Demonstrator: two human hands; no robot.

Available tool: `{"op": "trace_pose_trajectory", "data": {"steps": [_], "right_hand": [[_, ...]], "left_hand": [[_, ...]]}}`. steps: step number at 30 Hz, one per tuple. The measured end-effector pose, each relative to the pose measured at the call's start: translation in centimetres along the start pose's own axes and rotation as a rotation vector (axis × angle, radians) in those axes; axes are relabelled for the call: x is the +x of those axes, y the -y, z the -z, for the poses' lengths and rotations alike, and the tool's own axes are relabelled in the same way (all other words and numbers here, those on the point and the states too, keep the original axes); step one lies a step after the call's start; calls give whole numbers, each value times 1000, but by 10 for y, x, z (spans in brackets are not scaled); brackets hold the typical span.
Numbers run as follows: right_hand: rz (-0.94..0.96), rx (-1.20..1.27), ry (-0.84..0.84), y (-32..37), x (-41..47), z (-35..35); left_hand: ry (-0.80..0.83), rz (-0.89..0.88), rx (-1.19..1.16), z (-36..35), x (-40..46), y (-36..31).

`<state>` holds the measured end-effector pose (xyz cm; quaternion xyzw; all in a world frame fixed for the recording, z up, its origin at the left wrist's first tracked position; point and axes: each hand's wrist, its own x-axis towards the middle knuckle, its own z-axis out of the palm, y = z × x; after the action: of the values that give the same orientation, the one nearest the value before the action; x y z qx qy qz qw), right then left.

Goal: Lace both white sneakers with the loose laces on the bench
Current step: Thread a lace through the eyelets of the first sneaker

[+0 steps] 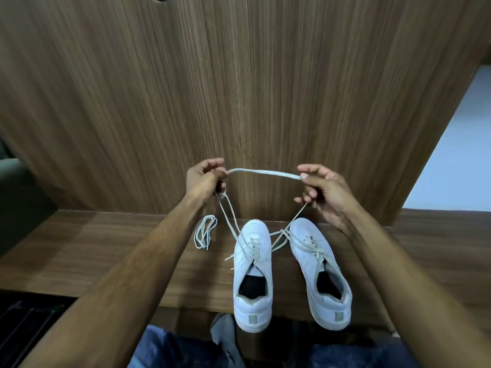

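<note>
Two white sneakers stand side by side on the wooden bench, toes away from me: the left sneaker and the right sneaker. Both carry laces through their eyelets. My left hand and my right hand are raised above the shoes, each pinching a white lace stretched taut between them. From my left hand strands run down to the left sneaker; from my right hand a strand runs down toward the right sneaker. A bundled spare lace lies on the bench left of the shoes.
A tall wood-grain panel rises right behind the bench. The sneakers' heels overhang the bench's front edge. My knees in blue jeans are below it. A pale floor shows at the right.
</note>
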<state>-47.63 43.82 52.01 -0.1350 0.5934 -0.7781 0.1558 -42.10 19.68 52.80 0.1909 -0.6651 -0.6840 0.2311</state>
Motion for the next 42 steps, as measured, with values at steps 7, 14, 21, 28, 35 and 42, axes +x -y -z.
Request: {"op": "trace_pose_trajectory", "data": {"steps": [7, 14, 21, 28, 35, 42], "right_hand": [[8, -1024, -128, -73, 4, 7], [67, -1373, -2, -128, -49, -30], [-38, -1491, 19, -156, -61, -51], [-122, -1141, -152, -167, -59, -31], [-110, -1095, -197, -170, -62, -33], [-96, -1156, -180, -169, -64, -34]], "left_hand": [[28, -54, 468, 10, -8, 66], [328, 0, 1067, 17, -62, 146], [344, -116, 986, 8, -84, 159], [180, -15, 751, 14, -92, 173], [208, -132, 898, 9, -96, 175], [402, -269, 1413, -8, -91, 152]]}}
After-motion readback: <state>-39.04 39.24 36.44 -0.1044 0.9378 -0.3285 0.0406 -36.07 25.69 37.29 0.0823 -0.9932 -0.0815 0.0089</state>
